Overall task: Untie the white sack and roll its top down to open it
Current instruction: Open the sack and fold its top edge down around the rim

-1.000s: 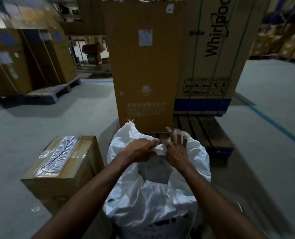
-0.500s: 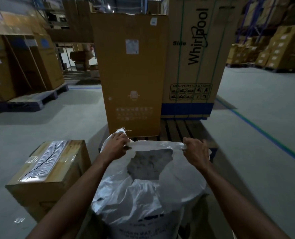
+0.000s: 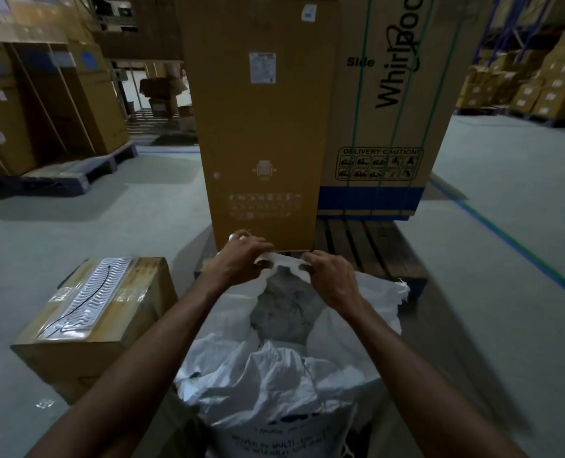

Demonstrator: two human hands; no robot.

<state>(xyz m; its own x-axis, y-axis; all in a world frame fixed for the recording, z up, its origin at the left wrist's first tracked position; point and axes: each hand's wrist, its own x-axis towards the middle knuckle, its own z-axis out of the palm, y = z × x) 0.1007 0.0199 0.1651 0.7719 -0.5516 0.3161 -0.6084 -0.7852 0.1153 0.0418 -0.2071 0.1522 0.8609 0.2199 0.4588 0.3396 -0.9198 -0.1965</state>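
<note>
The sack [image 3: 274, 375] under the hands is white with dark print low down. Inside it looks grey. Left of the hands sits a brown box [image 3: 92, 328] with shiny silver tape. Past the hands stands a tall brown box [image 3: 261, 127].

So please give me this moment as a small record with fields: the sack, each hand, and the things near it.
sack: white sack, mouth already open, grey contents visible inside
far rim: white edge stretched between the two hands
left hand: left hand grips the far rim on the left
right hand: right hand pinches the far rim on the right
left of sack: taped cardboard box on the floor
behind sack: tall brown carton and wooden pallet
</note>
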